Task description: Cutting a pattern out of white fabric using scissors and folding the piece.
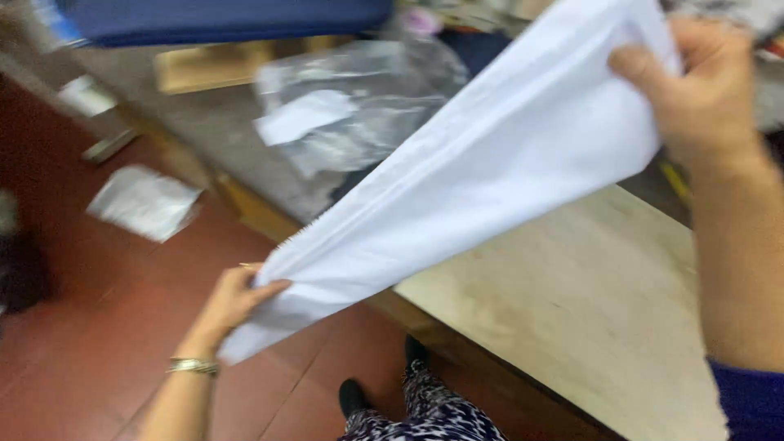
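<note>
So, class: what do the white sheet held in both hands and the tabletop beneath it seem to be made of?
White sheet: probably woven cloth, matte; it drapes and shows a stitched hem. Tabletop: pale wood or plywood, unpolished, with faint grain and stains.

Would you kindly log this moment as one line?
left hand: grips white cloth low end | right hand: grips high end | cloth: stretched over wooden table edge

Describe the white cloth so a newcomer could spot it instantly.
Above the pale wooden table, a white cloth stretches diagonally between the left hand and the right hand. Unlike the crinkled clear plastic bags behind it, it is opaque and smooth.
</note>
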